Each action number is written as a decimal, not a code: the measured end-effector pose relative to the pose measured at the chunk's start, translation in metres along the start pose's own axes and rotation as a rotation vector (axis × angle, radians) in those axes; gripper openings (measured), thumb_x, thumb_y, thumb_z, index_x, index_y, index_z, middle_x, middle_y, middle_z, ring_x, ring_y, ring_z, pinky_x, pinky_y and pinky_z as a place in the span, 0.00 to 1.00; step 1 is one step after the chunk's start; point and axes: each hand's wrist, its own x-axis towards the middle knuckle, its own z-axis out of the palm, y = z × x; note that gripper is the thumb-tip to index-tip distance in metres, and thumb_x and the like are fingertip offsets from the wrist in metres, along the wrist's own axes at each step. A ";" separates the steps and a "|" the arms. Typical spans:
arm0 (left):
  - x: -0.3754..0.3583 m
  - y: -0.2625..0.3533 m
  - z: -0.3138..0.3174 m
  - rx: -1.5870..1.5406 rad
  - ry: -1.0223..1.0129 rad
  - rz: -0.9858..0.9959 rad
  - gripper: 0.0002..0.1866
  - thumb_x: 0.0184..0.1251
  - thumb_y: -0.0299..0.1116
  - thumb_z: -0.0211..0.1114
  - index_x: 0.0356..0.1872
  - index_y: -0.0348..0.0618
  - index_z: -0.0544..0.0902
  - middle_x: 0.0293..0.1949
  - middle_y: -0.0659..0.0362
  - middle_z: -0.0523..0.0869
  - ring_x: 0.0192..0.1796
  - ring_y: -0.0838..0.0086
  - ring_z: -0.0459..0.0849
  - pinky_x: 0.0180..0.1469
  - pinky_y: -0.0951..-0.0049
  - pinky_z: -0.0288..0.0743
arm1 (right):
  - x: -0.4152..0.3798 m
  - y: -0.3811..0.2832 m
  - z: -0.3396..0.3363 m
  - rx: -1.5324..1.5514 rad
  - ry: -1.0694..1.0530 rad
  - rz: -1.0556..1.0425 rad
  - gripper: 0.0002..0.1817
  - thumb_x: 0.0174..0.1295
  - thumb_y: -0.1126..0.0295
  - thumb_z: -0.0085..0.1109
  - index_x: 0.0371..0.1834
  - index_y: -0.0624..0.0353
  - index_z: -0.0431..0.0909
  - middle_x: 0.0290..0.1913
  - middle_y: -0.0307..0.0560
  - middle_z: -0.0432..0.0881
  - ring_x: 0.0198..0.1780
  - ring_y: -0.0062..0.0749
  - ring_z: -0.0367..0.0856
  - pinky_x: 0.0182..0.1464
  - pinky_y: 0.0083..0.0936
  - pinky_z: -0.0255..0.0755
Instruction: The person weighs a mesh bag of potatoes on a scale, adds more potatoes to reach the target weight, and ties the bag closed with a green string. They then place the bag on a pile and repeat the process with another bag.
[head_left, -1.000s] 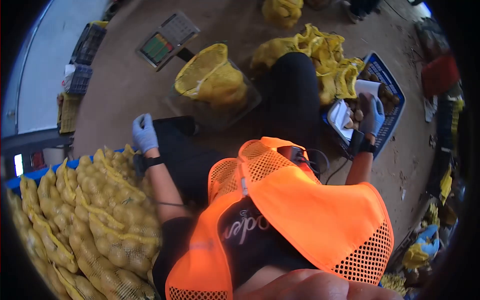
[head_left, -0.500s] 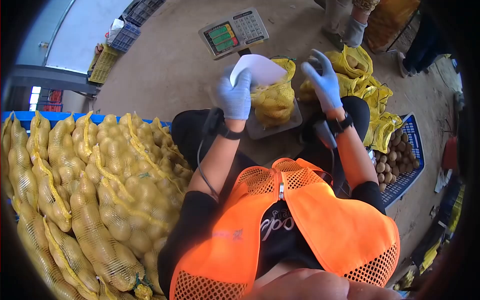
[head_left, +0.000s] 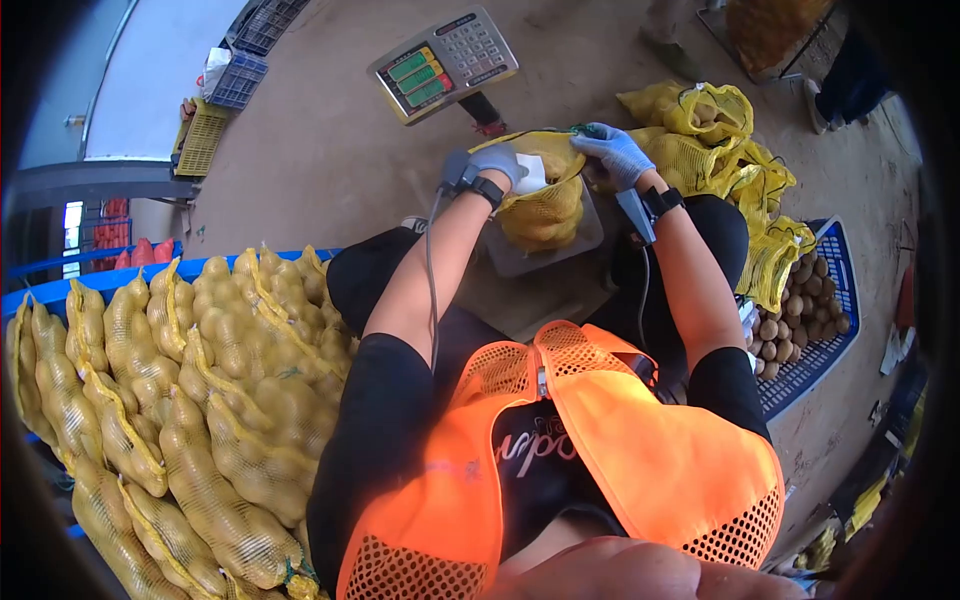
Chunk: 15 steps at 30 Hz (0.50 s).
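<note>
A yellow mesh bag (head_left: 543,218) of potatoes stands between my knees on the scale platform (head_left: 512,260), its mouth spread open. My left hand (head_left: 497,162), in a pale blue glove, is closed at the left side of the mouth. From its fingers a white slip of paper (head_left: 533,174) reaches over the potatoes. At the right side of the mouth, my gloved right hand (head_left: 618,155) pinches the mesh rim near a green tie. Both wrists carry dark bands with small devices and cables.
Beyond the bag is the scale's display and keypad (head_left: 442,64). Filled mesh potato bags (head_left: 240,420) are stacked at my left. More open yellow bags (head_left: 715,150) stand at right, beside a blue crate (head_left: 845,270) of loose potatoes. Another person's legs (head_left: 850,90) appear at the far right.
Both hands came down to the bag's mouth; the left brought the paper into it and the right took hold of the rim. The mouth is now wider. The co-worker's gloved hand left view.
</note>
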 end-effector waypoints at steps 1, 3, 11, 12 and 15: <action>-0.005 0.007 -0.011 -0.082 0.060 -0.105 0.29 0.55 0.57 0.62 0.45 0.40 0.83 0.47 0.45 0.83 0.49 0.53 0.81 0.51 0.59 0.73 | -0.001 -0.001 0.000 -0.023 0.027 0.008 0.11 0.58 0.65 0.65 0.39 0.56 0.77 0.27 0.34 0.75 0.22 0.16 0.69 0.22 0.12 0.62; -0.019 0.019 -0.027 -0.032 0.035 -0.057 0.29 0.54 0.57 0.62 0.43 0.39 0.83 0.45 0.44 0.83 0.47 0.53 0.82 0.50 0.58 0.74 | -0.005 -0.007 0.005 -0.117 0.071 -0.079 0.12 0.56 0.65 0.66 0.39 0.59 0.77 0.25 0.34 0.74 0.20 0.17 0.69 0.21 0.15 0.61; -0.065 0.030 -0.074 0.060 0.161 0.152 0.22 0.57 0.53 0.60 0.28 0.41 0.84 0.32 0.45 0.84 0.38 0.52 0.83 0.41 0.56 0.75 | 0.002 -0.021 0.012 -0.317 0.125 -0.029 0.34 0.53 0.34 0.55 0.33 0.61 0.79 0.22 0.36 0.73 0.20 0.20 0.68 0.23 0.22 0.63; -0.062 0.023 -0.071 0.078 0.208 0.179 0.21 0.57 0.51 0.60 0.27 0.40 0.84 0.29 0.46 0.84 0.34 0.54 0.84 0.38 0.57 0.75 | 0.014 -0.013 0.011 -0.330 0.108 -0.017 0.37 0.53 0.31 0.51 0.32 0.60 0.80 0.22 0.36 0.74 0.20 0.22 0.68 0.24 0.24 0.64; -0.055 0.012 -0.073 -0.160 0.170 0.107 0.18 0.57 0.50 0.62 0.29 0.43 0.83 0.32 0.45 0.83 0.37 0.48 0.80 0.39 0.56 0.73 | 0.027 -0.005 0.012 -0.381 0.107 -0.023 0.28 0.59 0.43 0.50 0.38 0.61 0.83 0.32 0.49 0.83 0.31 0.31 0.78 0.37 0.29 0.73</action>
